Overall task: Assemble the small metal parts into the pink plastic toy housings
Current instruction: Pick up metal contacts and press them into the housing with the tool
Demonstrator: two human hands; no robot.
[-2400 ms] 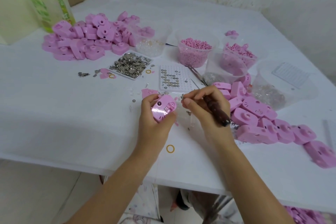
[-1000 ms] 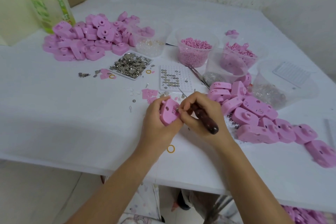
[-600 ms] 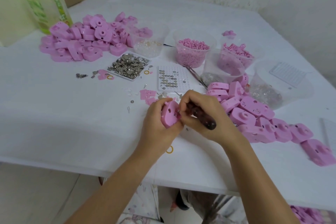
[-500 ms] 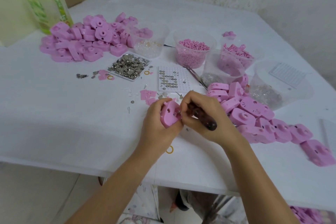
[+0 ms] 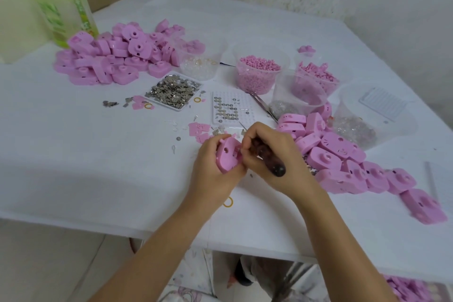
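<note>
Pink housing sits in my left hand, fingers curled round it, touching my right hand, which grips one dark-handled tool. If the tip slips, I think the tiny metal bit could pop out. Two heaps: far heap past my left fingers, near heap just right. I cannot count how many are in them.

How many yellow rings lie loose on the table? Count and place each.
3 yellow rings: one right of the tray, one left of it, one near the front edge below the left hand. Others may be hidden.
</note>
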